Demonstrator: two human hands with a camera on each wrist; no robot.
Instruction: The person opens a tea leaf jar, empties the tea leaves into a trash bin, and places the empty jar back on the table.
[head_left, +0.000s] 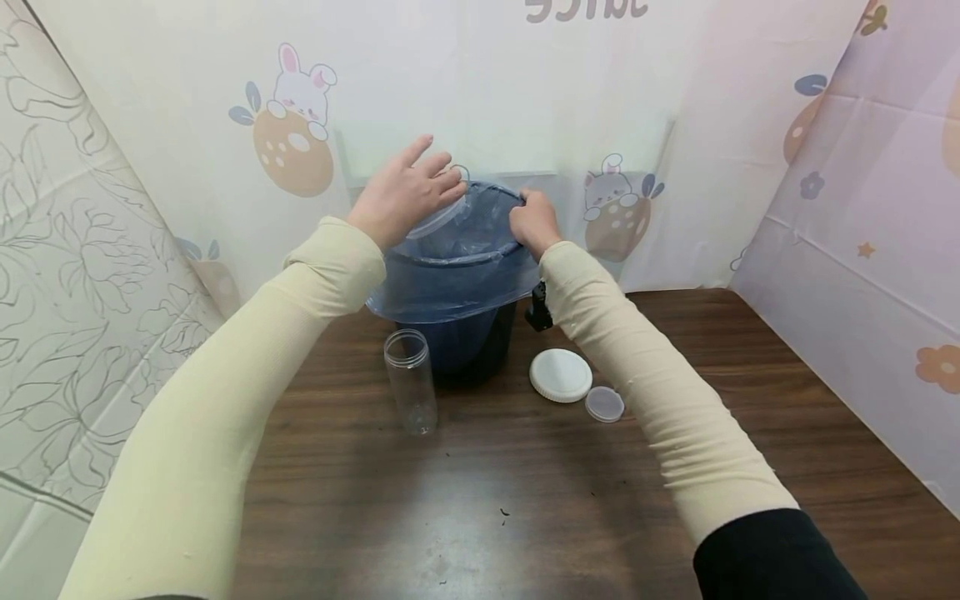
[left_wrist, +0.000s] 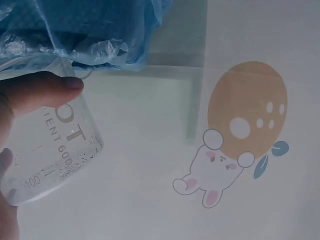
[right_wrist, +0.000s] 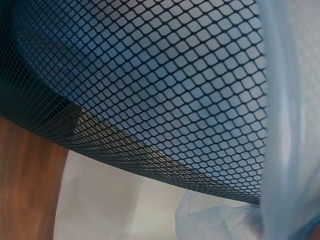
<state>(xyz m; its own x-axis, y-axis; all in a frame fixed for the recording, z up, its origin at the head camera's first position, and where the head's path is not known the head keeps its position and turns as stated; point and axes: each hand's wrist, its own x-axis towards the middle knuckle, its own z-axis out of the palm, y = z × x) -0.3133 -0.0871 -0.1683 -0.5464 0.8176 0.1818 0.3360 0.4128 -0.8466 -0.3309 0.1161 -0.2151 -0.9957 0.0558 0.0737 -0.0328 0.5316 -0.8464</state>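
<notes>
My left hand (head_left: 408,196) is raised over the left side of a black mesh bin (right_wrist: 150,75). It holds a clear measuring cup (left_wrist: 65,135) with printed numbers, the thumb lying across its side. Dark specks cling inside the cup, which is tilted with its mouth toward the blue bag (head_left: 450,292) lining the bin. At the bin's right rim, my right hand (head_left: 536,223) grips the edge together with the bag. In the head view, most of the cup is hidden behind my left hand and wrist.
An uncapped clear jar (head_left: 411,383) stands left in front of the bin. To the right lie a white ribbed lid (head_left: 560,375) and a small translucent lid (head_left: 604,404). A black object (head_left: 538,310) sits beside the bin, partly behind my right arm. Dark crumbs dot the wooden table (head_left: 360,517).
</notes>
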